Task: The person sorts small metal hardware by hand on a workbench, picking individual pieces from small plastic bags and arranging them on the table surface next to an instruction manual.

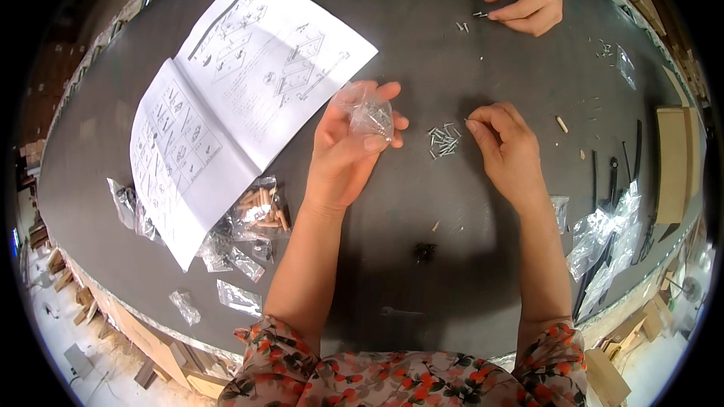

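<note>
In my left hand is a small clear plastic bag with silver screws inside, its fingers curled round the bag above the table. Just right of it a pile of silver screws lies loose on the dark tabletop. My right hand is beside that pile, thumb and forefinger pinched together. Something tiny shows at its fingertips, too small to name. Left of my left forearm, a clear bag of wooden dowels rests against the open instruction booklet.
Across the table another person's hand touches a few small screws. Black rods in clear wrapping and a cardboard box lie at the right. Near me are small black pieces and a wrench. A single dowel lies right.
</note>
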`<state>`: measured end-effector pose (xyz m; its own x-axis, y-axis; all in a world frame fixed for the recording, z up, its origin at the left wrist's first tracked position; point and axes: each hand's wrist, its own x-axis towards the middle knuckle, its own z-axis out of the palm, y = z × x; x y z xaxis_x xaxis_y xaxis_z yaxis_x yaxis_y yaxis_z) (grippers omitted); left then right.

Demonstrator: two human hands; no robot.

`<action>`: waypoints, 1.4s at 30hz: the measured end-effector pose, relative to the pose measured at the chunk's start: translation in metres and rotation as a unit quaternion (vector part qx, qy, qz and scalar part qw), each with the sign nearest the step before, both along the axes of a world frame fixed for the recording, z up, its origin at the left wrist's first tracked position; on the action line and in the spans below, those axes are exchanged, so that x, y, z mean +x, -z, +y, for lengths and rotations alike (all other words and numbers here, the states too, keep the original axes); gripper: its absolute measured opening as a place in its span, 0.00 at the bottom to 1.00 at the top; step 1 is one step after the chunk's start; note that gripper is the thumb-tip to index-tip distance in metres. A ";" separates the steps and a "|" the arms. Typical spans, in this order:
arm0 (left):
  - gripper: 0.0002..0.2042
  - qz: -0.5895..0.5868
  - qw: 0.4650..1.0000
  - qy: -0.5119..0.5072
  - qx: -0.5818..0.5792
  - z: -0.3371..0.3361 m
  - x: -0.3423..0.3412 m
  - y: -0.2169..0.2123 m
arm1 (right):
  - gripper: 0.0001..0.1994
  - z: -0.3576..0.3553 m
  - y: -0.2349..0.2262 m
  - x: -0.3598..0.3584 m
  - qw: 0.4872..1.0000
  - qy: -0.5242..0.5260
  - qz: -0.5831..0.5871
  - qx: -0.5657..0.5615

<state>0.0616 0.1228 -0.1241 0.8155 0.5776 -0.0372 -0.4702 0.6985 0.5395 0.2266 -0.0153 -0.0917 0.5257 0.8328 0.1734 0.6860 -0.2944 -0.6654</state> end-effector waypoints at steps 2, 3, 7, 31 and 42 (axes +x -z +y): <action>0.26 0.006 1.000 -0.001 0.002 0.000 0.000 0.000 | 0.03 0.001 -0.001 -0.002 1.000 -0.009 -0.017 0.006; 0.26 0.004 1.000 0.001 0.001 0.000 0.000 0.000 | 0.03 0.002 -0.002 -0.003 0.999 -0.016 -0.036 0.015; 0.26 0.006 1.000 0.005 0.004 0.000 0.000 -0.001 | 0.04 0.000 -0.002 -0.002 0.999 -0.023 -0.045 0.005; 0.28 0.022 0.999 -0.016 0.020 -0.002 0.002 0.000 | 0.06 -0.009 -0.007 0.004 0.992 -0.007 0.124 -0.036; 0.27 0.014 1.000 -0.008 -0.001 -0.002 0.002 -0.002 | 0.06 -0.008 -0.006 0.009 0.992 0.005 0.125 -0.020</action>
